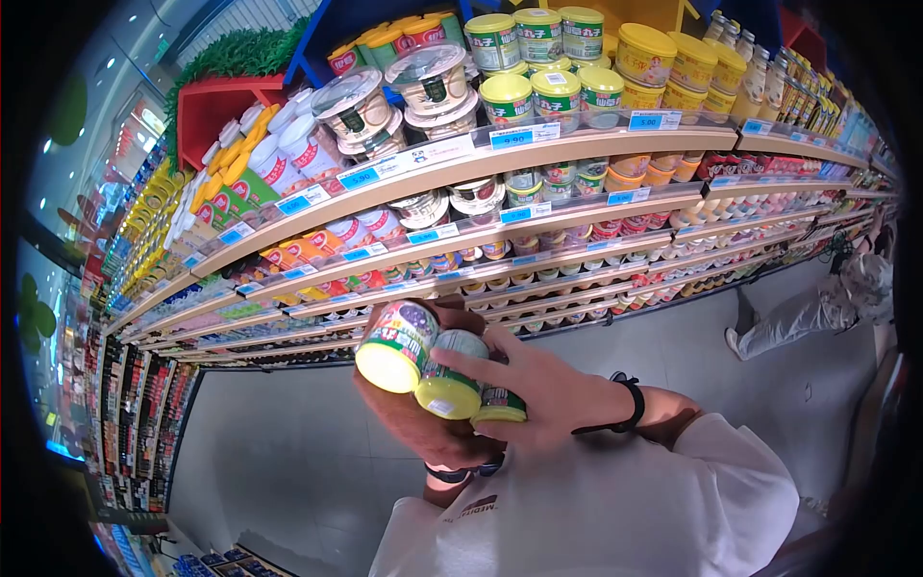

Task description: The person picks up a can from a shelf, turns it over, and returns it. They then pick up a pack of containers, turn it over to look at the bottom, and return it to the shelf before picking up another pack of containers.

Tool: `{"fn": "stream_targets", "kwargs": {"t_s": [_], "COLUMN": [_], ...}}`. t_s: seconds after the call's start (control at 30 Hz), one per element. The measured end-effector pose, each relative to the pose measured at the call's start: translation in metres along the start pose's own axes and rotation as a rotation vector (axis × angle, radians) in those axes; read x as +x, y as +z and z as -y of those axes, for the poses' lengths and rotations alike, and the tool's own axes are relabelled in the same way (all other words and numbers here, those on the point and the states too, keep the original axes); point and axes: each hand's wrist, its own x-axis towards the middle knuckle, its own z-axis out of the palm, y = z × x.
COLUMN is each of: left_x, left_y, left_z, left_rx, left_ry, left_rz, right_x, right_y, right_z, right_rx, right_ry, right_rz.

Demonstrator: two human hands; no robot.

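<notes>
Three small tubs with yellow lids and green-and-white labels are in my hands, tilted with their lids toward me. The left tub point(396, 344) shows a dark picture on its label. Beside it is the middle tub point(450, 383), with a small white sticker on its lid. The right tub point(501, 409) is mostly covered by fingers. My left hand point(409, 423) curves around the tubs from behind and below, most of its fingers hidden. From the right, my right hand point(543, 383) lies over the middle and right tubs, fingers bent against them.
In front stands a curved shelf unit point(577, 144) with blue price tags. Its top row carries similar tubs point(507, 96), yellow tins point(646, 53) and large clear-lidded tubs point(348, 101). A person's leg point(798, 322) is in the aisle at right. More shelves point(144, 423) stand at left.
</notes>
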Motion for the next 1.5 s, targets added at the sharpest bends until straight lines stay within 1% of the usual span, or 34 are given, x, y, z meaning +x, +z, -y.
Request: {"fn": "stream_targets", "kwargs": {"t_s": [0.07,0.17,0.27,0.33,0.43,0.47,0.53,0.57,0.67,0.73,0.87,0.97,1.17,1.27,1.47,1.5], "left_x": [-0.001,-0.006,-0.014,-0.013,-0.009,-0.009,-0.012,-0.015,-0.028,-0.028,-0.024,-0.018,0.000,0.005,0.006,0.006], "left_y": [0.014,0.040,0.014,0.002,-0.003,-0.007,-0.011,-0.008,0.002,0.002,-0.006,-0.008,-0.011,-0.010,-0.011,-0.010], "left_z": [0.001,0.007,0.016,0.022,0.019,0.017,0.007,-0.004,-0.012,-0.016,-0.020,-0.016,-0.005,0.001,0.004,0.003], "left_rx": [-0.057,-0.046,0.258,0.314,0.794,0.913,1.073,1.114,0.992,0.940,0.838,0.722,0.488,0.393,0.276,0.262], "left_ry": [-0.039,-0.053,0.051,0.078,0.196,0.228,0.227,0.194,0.185,0.184,0.195,0.199,0.200,0.198,0.200,0.200], "left_rz": [-0.016,-0.106,-0.103,-0.169,-0.091,-0.030,0.082,0.130,0.176,0.173,0.128,0.084,0.025,0.006,-0.022,-0.020], "right_x": [0.002,0.005,0.008,0.009,0.012,0.013,0.014,0.015,0.015,0.013,0.010,0.007,-0.001,-0.003,-0.003,-0.005], "right_y": [-0.005,-0.016,-0.014,-0.014,-0.017,-0.018,-0.019,-0.019,-0.020,-0.017,-0.016,-0.012,-0.007,-0.006,-0.008,-0.009], "right_z": [-0.002,0.005,-0.001,-0.003,-0.003,-0.003,-0.006,-0.007,-0.009,-0.013,-0.012,-0.007,-0.003,-0.003,-0.011,-0.011], "right_rx": [-0.026,0.023,0.045,0.023,-0.016,-0.031,-0.049,-0.057,-0.064,-0.085,-0.161,-0.134,-0.144,-0.161,-0.087,-0.068], "right_ry": [0.021,0.138,0.099,0.118,0.091,0.075,0.079,0.080,0.111,0.090,0.024,0.032,-0.067,-0.098,-0.183,-0.155], "right_rz": [-0.002,0.052,-0.038,-0.067,-0.100,-0.111,-0.115,-0.116,-0.123,-0.107,-0.067,-0.044,-0.026,0.029,0.041,0.081]}}
